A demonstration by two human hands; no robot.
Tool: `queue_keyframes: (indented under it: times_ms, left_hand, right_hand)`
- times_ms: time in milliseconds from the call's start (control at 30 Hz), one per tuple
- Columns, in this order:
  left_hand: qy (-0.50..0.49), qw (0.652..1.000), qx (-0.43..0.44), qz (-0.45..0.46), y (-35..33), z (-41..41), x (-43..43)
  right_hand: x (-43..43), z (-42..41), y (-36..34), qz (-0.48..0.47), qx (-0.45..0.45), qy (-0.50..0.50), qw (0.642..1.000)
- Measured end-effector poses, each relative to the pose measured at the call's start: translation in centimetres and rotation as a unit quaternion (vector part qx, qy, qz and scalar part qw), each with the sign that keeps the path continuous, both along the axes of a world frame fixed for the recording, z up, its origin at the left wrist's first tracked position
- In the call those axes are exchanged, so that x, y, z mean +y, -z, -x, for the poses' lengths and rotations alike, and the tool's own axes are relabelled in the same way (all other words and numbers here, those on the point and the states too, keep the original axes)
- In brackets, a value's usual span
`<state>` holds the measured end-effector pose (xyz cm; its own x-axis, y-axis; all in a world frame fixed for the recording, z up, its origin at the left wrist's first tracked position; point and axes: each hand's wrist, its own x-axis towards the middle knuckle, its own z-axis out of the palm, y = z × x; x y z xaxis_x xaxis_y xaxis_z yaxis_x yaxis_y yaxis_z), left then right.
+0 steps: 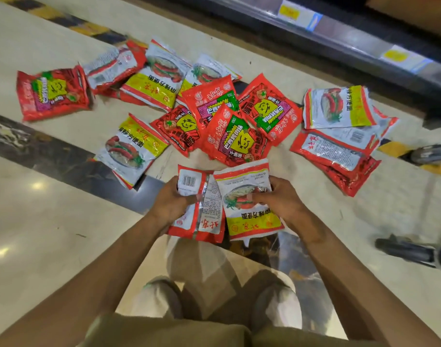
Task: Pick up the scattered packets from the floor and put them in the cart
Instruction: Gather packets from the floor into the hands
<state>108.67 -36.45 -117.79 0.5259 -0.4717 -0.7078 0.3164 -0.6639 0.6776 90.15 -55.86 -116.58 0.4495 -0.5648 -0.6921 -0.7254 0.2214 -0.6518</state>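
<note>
Gathering packets — my left hand [168, 199] pinches a barcode-side packet [202, 209], my right hand [280, 199] a noodle packet [249, 204]; next, the cart — not visible.

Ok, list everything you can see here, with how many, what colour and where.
Red plastic noodle packets: at least five, red with yellow-green print, floor centre and far left.
White-and-yellow plastic noodle packets: at least four, floor left, back and right pile; overlap hides the total.
Yellow price labels: two, shelf rail, top right.
Yellow-black hazard stripe: one, across the floor behind the packets.
Grey wheels: two, right edge.
Pale shoes: two, bottom centre.
Left hand: one, fingers hold a barcode-side-up packet.
Right hand: one, fingers hold a white-and-yellow held packet.
</note>
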Motion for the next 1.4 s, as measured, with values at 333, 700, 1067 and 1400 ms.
queue_keyframes:
  times_ms: [333, 700, 1067, 1400]
  left_hand:
    - [-0.053, 0.993, 0.089, 0.063, -22.3, -1.9, 2.6]
    - [-0.091, 0.980, 0.106, 0.139, -63.4, -3.9, -0.8]
    - [0.005, 0.979, 0.093, 0.183, -93.6, 0.4, -2.2]
    - [0.105, 0.959, 0.066, 0.253, -102.7, 13.6, -9.9]
  right_hand:
    - [0.1, 1.7, -21.8, -0.046, -0.122, 0.093, 0.987]
    - [-0.8, 0.7, -62.7, 0.020, -0.177, 0.159, 0.971]
    - [2.7, 9.6, -92.7, 0.075, -0.208, 0.252, 0.942]
    - [-0.4, 23.4, -101.3, 0.172, -0.249, 0.303, 0.903]
